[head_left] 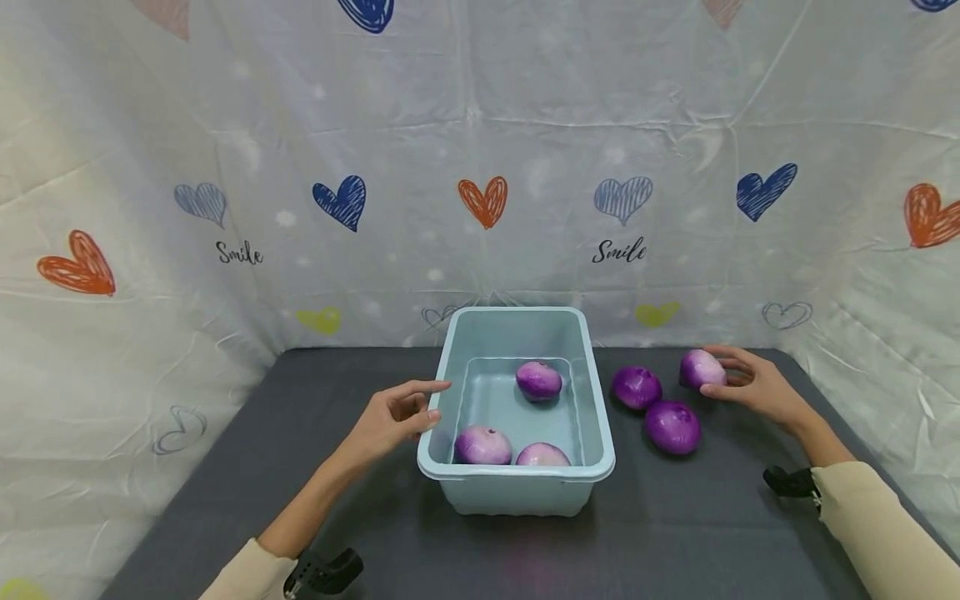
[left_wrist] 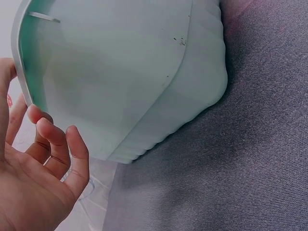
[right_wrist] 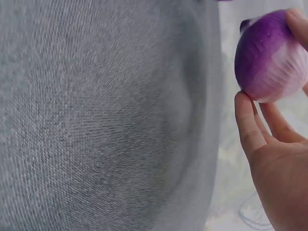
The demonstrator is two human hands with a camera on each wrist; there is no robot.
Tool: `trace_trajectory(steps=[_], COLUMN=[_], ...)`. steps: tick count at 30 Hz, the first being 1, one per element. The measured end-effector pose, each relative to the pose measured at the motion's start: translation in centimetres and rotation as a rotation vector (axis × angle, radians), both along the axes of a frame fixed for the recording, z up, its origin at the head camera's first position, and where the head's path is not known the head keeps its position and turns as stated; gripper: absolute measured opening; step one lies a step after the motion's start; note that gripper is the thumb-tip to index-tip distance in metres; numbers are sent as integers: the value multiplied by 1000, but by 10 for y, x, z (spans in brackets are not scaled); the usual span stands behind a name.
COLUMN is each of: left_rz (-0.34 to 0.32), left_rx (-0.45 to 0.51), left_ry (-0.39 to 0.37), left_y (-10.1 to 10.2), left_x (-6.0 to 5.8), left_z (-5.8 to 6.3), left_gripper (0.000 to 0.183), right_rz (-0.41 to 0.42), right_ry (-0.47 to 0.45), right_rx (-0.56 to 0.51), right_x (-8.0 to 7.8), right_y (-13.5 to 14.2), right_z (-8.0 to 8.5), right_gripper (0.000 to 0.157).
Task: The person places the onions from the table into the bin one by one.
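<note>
My left hand (head_left: 393, 417) is at the left rim of a pale blue plastic bin (head_left: 517, 473), thumb and index finger pinching the edge. In the left wrist view, the other fingers (left_wrist: 57, 149) curl beside the bin's outer wall. Three red onions lie inside: a dark purple one (head_left: 538, 381) toward the back, and two paler ones, one at the front left (head_left: 482, 445) and one at the front right (head_left: 543, 454), partly hidden by the rim. At the right, my right hand (head_left: 757, 387) grips another red onion (head_left: 702, 368) between thumb and fingers; the right wrist view shows it raised off the cloth.
Two dark red onions, one farther back (head_left: 637, 387) and one nearer (head_left: 672, 427), sit on the dark grey cloth (head_left: 720, 517) between the bin and my right hand. A white curtain (head_left: 540, 275) printed with hearts hangs behind the table.
</note>
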State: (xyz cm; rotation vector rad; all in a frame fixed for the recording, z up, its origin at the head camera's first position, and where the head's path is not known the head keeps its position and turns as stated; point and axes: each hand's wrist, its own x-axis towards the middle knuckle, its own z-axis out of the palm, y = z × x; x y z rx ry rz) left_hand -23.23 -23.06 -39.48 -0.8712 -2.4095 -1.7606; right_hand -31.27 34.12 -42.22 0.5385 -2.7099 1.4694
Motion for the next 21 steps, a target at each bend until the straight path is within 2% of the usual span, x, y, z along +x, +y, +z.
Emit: trace_trajectory(steps=[5,10,21], left_rz=[-13,0,7], left_rx=[22,24,28], left_ry=[8,-10,-21], left_y=[1,0,1], left_x=[-2,-2,-3], left_z=[-1,0,-1], left_gripper=[40,40,39], right_rz=[-18,-24,32], right_ry=[-4,3,25], right_rx=[-47,-96,-235], right_x=[7,10,22], right_y=[0,-5,-18], right_z=[8,16,30], right_gripper=[72,69,64])
